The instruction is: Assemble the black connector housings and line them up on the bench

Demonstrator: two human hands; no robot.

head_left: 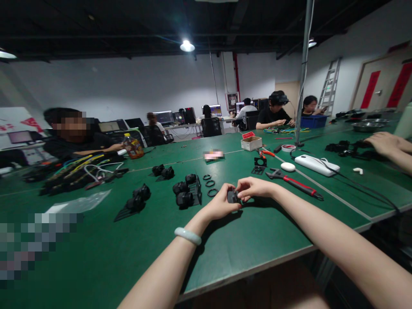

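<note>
Just above the green table (257, 231), my left hand (222, 202) is closed around a small black plastic part (232, 197). The fingertips of my right hand (254, 189) pinch the same part from its right side. Fingers cover much of it, so its exact kind cannot be made out. Left of my hands lie three black rings (210, 183) in a row. Beyond them stand black knob-like assemblies (185, 198) on a slatted bracket, with similar black assemblies (137, 199) farther left. A black bracket with a round hole (260, 163) stands past my right hand.
Red-handled adjustable wrench (299, 185), white oval object (287, 167), white power bank (317, 165) with a black cable and a small box (251, 143) lie to the right. A metal pole (302, 77) rises behind. Cable bundles (77, 174) and a bottle (132, 146) are left. Co-workers sit around.
</note>
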